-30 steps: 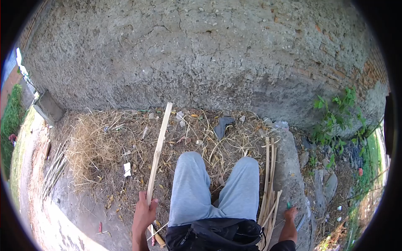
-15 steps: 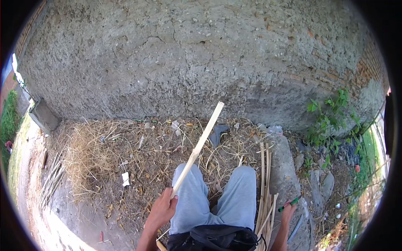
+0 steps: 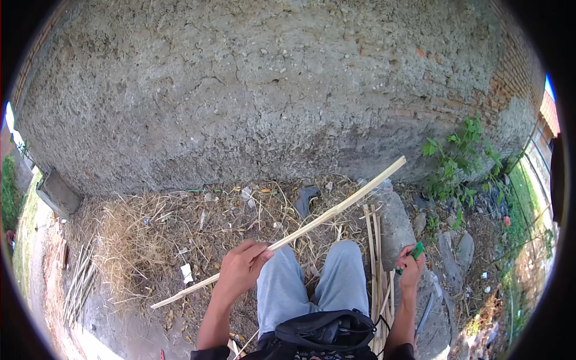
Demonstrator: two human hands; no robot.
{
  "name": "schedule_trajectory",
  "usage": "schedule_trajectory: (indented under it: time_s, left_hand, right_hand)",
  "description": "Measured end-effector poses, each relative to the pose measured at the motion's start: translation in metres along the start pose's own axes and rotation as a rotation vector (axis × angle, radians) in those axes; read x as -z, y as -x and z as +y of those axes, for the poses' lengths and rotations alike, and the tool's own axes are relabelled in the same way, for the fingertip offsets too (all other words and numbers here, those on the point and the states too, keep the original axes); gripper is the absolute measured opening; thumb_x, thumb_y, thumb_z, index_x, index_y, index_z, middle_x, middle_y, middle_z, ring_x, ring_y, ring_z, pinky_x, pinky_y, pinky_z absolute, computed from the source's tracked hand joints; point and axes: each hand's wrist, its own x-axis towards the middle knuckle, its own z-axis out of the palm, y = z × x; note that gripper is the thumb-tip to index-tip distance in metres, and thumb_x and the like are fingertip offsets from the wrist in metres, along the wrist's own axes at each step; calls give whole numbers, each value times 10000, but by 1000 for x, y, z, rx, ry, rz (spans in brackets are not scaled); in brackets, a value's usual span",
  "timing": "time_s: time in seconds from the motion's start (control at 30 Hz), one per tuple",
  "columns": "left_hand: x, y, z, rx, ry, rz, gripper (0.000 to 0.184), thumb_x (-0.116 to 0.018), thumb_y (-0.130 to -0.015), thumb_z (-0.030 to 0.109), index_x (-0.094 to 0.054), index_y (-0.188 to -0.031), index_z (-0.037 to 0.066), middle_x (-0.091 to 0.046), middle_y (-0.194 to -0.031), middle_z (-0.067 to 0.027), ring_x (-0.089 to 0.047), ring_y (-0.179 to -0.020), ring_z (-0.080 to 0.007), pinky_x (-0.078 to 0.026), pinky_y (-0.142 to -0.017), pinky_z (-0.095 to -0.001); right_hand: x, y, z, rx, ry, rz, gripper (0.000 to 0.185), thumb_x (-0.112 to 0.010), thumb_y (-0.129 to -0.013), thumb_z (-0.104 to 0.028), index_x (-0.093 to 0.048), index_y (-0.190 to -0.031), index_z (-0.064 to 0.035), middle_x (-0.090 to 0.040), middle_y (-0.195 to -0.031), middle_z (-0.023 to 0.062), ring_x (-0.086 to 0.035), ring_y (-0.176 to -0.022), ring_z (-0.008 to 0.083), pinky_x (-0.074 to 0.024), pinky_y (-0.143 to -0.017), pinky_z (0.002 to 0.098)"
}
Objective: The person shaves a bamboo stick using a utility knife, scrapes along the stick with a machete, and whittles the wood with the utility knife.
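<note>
My left hand (image 3: 243, 267) is closed around a long, pale bamboo strip (image 3: 336, 210) with a node along its length. The strip slants from low on the left, across above my knees, to its far end at the upper right. Off to the right of my knees, my right hand (image 3: 411, 273) grips a small green tool (image 3: 418, 247). Its green body shows above and below the fingers, but its working end is not clear. The tool is apart from the strip.
More bamboo strips (image 3: 376, 258) lie beside my right leg, along a concrete ledge (image 3: 396, 222). A rough wall (image 3: 270, 90) rises ahead. Dry shavings (image 3: 129, 246) cover the ground at left, near a bundle of thin sticks (image 3: 79, 282). A leafy plant (image 3: 462, 159) grows at right.
The bamboo strip has swung from steep to a flatter slant, its far end moving right and its near end now showing at left. My right hand has risen with the green tool.
</note>
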Motion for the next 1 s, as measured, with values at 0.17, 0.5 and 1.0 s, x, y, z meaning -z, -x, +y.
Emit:
schedule_trajectory:
  time_s: [0.17,0.5,1.0]
  left_hand:
    - [10,-39,23,-147,10,-89,245,-689,-868,245,-706,-981,28,-566,-686,-99,-561,-580,-239,-437,-552,-355]
    - [-45,-60,52,-445,-1,-35,158,-711,-833,224,-732,-894,80,-622,-723,-49,-605,-596,-243,-449,-511,-354]
    - [-113,-51,27,128,231,-114,364,-753,-773,56,-684,-1129,81,-708,-829,-81,-682,-733,-144,-517,-621,-268]
  right_hand:
    - [-53,17,-63,127,349,-44,92,-589,-818,-6,-644,-886,23,-576,-703,0,-499,-580,57,-412,-533,229]
    - [-121,-7,-67,30,-11,-208,263,-663,-902,-116,-626,-1116,32,-700,-859,112,-483,-513,33,-393,-443,210]
    - [-112,-64,-12,-168,-323,-60,181,-760,-830,-140,-650,-803,1,-563,-604,12,-457,-437,67,-356,-395,237]
